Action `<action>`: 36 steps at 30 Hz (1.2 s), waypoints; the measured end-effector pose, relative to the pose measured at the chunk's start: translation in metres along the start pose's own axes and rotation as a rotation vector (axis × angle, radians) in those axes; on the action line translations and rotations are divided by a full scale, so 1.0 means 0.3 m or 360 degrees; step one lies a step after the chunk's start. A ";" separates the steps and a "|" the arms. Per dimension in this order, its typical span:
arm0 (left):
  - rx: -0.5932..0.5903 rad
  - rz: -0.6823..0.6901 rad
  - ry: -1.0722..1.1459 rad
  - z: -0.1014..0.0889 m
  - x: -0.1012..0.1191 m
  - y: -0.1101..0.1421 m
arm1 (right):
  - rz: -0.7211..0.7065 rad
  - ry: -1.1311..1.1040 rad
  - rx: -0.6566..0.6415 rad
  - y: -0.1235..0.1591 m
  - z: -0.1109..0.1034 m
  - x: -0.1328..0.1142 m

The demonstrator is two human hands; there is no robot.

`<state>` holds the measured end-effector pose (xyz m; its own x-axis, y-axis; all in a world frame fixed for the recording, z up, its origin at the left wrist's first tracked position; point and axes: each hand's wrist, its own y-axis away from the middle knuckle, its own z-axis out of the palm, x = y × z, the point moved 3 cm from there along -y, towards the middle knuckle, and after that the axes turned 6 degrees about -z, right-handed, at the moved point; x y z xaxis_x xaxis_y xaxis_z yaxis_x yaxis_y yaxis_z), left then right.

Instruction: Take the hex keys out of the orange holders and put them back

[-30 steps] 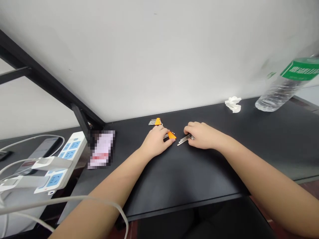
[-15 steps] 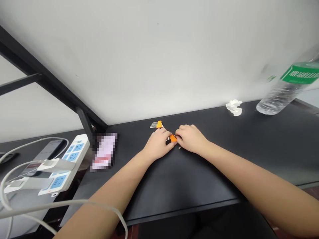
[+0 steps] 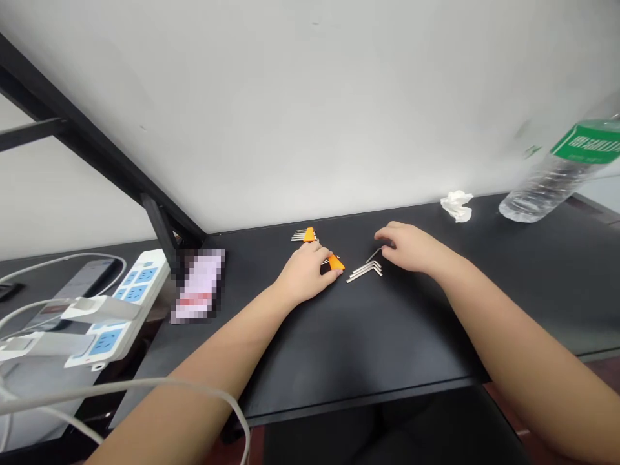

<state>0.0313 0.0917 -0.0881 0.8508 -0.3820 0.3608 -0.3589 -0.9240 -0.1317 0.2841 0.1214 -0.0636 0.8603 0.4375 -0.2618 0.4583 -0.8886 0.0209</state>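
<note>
My left hand [image 3: 306, 274] rests on the black table [image 3: 368, 336], fingers closed on an orange hex-key holder [image 3: 335, 262] with a few keys in it. Just right of it lie loose silver hex keys [image 3: 364, 270] side by side. My right hand [image 3: 411, 247] hovers beyond them, its fingers pinching one more hex key [image 3: 374, 254] by its bent end. A second orange holder with keys [image 3: 305, 235] lies near the wall, behind my left hand.
A crumpled white tissue [image 3: 456, 205] and a clear water bottle with a green label [image 3: 557, 169] stand at the back right. A white power strip with cables [image 3: 104, 316] and a blurred phone [image 3: 197, 286] sit at the left, by a black frame post [image 3: 159, 236].
My right hand came left to the orange holder, then drew back to the right with one hex key. The loose keys now lie uncovered on the table. My left hand stayed put.
</note>
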 end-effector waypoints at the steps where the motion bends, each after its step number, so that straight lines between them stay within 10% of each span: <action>1: 0.0005 0.0003 0.0004 0.000 0.000 0.000 | -0.0054 -0.0031 -0.0020 0.000 0.001 -0.002; 15: 0.0004 -0.0001 0.0044 0.000 -0.003 0.000 | -0.0425 -0.0124 -0.0183 0.043 0.040 -0.149; 22: 0.0042 -0.0053 0.0222 -0.002 0.002 -0.007 | -0.0341 -0.0381 0.0190 -0.029 0.079 -0.188; 36: -0.0029 -0.0039 0.0102 -0.003 0.024 -0.014 | -0.0210 0.0129 0.0096 -0.095 0.134 -0.240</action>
<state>0.0385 0.0929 -0.0842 0.8334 -0.3566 0.4222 -0.3456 -0.9325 -0.1053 0.2001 0.1097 -0.0840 0.8098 0.5586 -0.1795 0.5565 -0.8282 -0.0670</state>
